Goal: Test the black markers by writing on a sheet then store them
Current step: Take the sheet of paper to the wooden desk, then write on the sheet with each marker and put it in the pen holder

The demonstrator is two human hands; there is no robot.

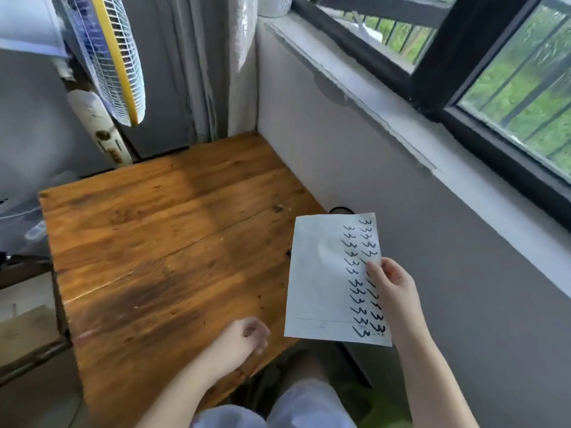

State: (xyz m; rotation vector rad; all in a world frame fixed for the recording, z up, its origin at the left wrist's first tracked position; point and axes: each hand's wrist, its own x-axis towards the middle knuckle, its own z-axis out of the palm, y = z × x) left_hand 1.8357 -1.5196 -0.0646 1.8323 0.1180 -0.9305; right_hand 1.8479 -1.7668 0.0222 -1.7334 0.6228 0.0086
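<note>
Nearest you, at the bottom centre of the frame, your left hand (244, 338) rests loosely curled on the near edge of the wooden table (154, 230), holding nothing. Just right of it, your right hand (392, 288) pinches the right edge of the test sheet (321, 273) between thumb and fingers, lifting it clear of the tabletop at lower right. Two columns of black squiggles (361, 273) run down its right side, so the writing step looks largely done. No black markers show anywhere; whether they are already stored you cannot tell from here. Next you likely need to set the sheet down or put it away, which calls for little more than a flat release. A dark ring-shaped object (340, 209) peeks out just behind the sheet's top edge; its nature is unclear. Farther off, a standing fan (114, 57) fills the upper left, curtains (197, 66) hang top centre, and a barred window (509, 81) runs along the upper right. Nothing blocks the tabletop.
</note>
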